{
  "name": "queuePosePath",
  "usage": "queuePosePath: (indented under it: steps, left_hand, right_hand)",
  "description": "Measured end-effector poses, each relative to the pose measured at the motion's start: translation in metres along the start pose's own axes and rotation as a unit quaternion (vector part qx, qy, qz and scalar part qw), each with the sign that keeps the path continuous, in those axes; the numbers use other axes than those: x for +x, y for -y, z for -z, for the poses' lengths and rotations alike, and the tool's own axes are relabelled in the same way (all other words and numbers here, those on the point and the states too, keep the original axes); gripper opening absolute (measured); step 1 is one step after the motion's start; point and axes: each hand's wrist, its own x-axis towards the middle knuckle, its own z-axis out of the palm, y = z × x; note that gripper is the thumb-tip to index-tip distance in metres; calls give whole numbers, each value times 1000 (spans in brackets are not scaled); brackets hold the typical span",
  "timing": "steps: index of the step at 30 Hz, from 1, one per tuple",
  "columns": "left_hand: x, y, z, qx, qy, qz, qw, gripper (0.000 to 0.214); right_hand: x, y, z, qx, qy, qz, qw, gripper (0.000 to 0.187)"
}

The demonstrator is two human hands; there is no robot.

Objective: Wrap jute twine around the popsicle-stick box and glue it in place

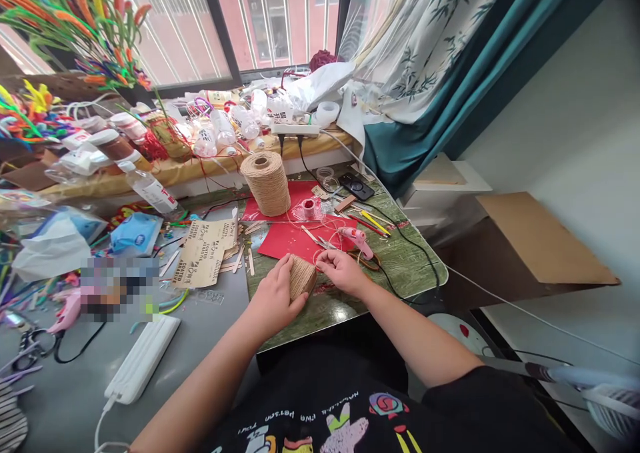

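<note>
My left hand (276, 294) is wrapped round a small block-like piece covered in wound jute twine (302, 277), near the table's front edge. At its right side, my right hand (344, 273) has its fingertips pinched together on a thin strand of the twine. What lies under the winding is hidden. Beyond the hands stands a large spool of jute twine (266, 185), upright on red sheets (279, 239). Just past my right hand lie a pink glue gun (356, 239) and a pair of scissors (326, 243).
Sandpaper sheets (204, 253) and wooden sticks lie left of the red sheets. A phone (357, 186), pencils (376, 223) and a black cable sit at the right. A white power strip (143, 359) rests on the grey table. Plastic bottles (155, 191) crowd the windowsill side.
</note>
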Motion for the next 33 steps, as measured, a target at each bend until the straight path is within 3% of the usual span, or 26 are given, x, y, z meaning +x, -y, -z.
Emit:
queuePosePath:
  steps: [16,21,28,33]
  left_hand:
    - [0,8,-6,6,3,-3,1000,70]
    - [0,3,-5,41,27,26,998,67]
    - [24,-24,6,91,13,63,994,70]
    - [39,-21,0,49,-12,91,995,85]
  right_hand:
    - [4,1,-2,1,-17,-22,1000,31]
    - [3,0,-4,7,-24,-17,1000,30]
    - [3,-9,-7,25,-22,-8,999,31]
    - [3,-9,-13,36,-11,-20,999,32]
